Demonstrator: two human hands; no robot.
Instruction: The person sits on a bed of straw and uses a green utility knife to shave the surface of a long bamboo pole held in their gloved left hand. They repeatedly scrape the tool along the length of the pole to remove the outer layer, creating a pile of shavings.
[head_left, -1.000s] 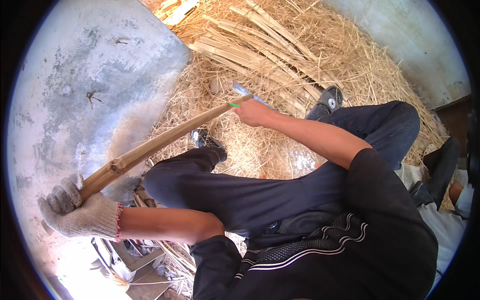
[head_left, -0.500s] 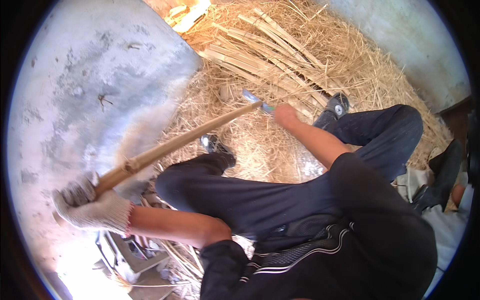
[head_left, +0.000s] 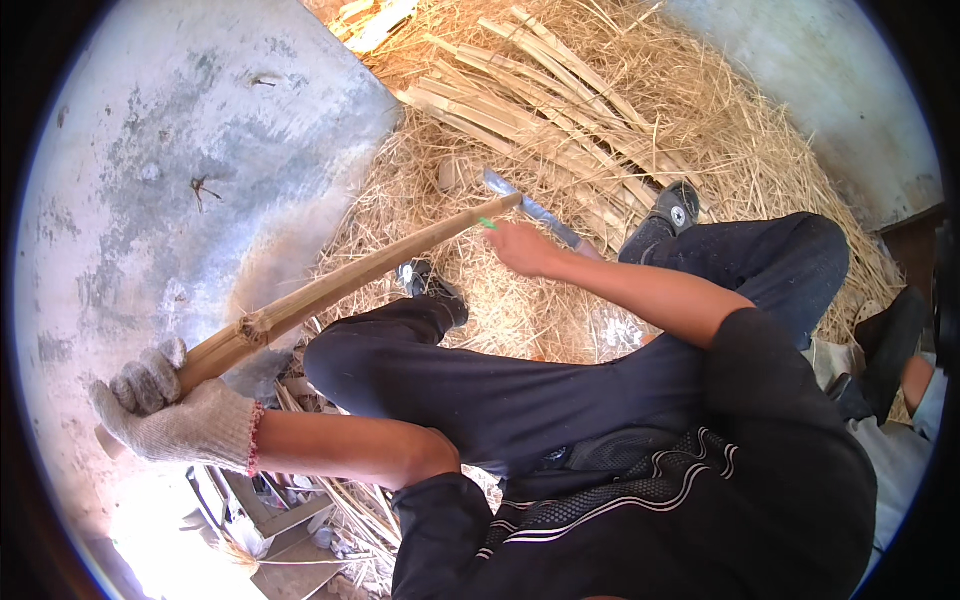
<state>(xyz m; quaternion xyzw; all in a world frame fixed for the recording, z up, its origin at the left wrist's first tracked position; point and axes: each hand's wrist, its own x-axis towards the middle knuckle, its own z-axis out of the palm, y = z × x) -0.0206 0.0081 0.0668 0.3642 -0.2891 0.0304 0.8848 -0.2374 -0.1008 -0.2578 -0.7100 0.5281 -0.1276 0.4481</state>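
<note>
My left hand (head_left: pixel 170 405), in a knitted grey-white work glove, is closed round the thick near end of a split bamboo pole (head_left: pixel 330 290). The pole slants up and away to the right. At its far tip a long-bladed knife (head_left: pixel 540 217) lies across it; whether the blade is lodged in the bamboo or only touching, I cannot tell. The knife's pale handle points down to the right, free of my fingers. My bare right hand (head_left: pixel 525 249) is closed just below the pole near that tip, with a small green thing (head_left: pixel 487 223) showing at its fingertips.
Straw-like shavings (head_left: pixel 735 130) cover the floor, with a pile of split bamboo strips (head_left: pixel 540 100) ahead. A stained wall (head_left: pixel 170 190) stands at left, another (head_left: pixel 810 90) at far right. Scrap and a frame-like object (head_left: pixel 270 505) lie lower left. Another person's leg (head_left: pixel 890 340) shows at right.
My right hand has come off the knife handle and moved left and slightly down, along the pole's underside. The knife stays at the pole's tip. My left hand keeps its grip, shifted slightly left.
</note>
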